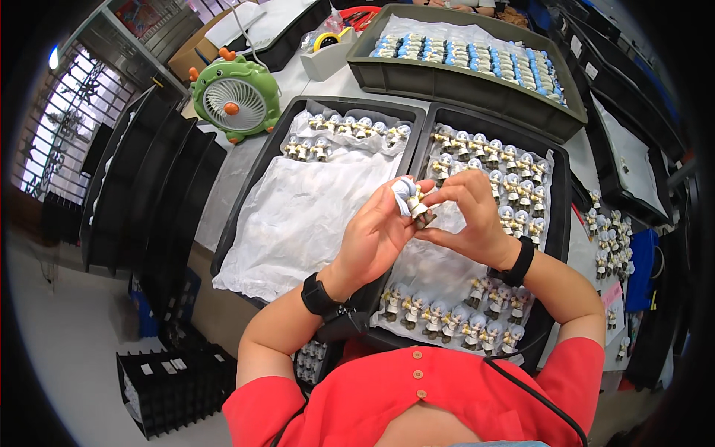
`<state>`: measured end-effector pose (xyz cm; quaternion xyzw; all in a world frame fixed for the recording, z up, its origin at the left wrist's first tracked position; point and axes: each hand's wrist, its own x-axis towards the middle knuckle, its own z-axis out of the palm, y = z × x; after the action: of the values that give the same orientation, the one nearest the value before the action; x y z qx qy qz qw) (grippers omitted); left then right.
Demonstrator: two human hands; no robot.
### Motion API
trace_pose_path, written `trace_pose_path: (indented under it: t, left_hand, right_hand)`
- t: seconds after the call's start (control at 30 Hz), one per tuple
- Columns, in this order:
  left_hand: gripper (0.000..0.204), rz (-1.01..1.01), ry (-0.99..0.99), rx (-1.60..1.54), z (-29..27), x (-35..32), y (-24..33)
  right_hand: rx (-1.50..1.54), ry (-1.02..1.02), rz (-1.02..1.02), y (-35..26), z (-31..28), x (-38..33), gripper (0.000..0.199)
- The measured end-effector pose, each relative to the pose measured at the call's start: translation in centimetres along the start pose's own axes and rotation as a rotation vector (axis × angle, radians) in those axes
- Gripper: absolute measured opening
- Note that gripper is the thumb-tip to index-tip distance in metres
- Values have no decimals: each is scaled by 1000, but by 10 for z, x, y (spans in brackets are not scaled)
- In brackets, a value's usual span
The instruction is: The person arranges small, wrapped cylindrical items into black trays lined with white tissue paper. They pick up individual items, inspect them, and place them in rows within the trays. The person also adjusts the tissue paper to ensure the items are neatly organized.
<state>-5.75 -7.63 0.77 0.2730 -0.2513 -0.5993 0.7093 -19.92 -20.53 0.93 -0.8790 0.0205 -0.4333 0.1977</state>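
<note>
Holding: both hands, left hand [376, 235] and right hand [469, 216], are clamped on one small figurine [412, 200] above the two trays.
Left tray [246, 201]: two short rows filled at the far end; rest bare paper.
Right tray [560, 201]: many figurines remain.

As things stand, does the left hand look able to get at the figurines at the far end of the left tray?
Probably yes: nothing stands between the left hand and those figurines, only white paper, though it holds a figurine together with the right hand.
</note>
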Motion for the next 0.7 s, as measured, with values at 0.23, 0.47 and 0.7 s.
trace_pose_path:
  t: [0.23,0.47,0.7]
  left_hand:
    - [50,65,23,50,10,0,-2]
    - [45,32,138,481,-11,9,36]
    - [49,-88,423,964,-77,72,87]
  right_hand:
    - [71,-14,82,-2,-1,-2,34]
    - [108,-85,28,2,-5,3,30]
    - [89,11,247,19,-10,7,12]
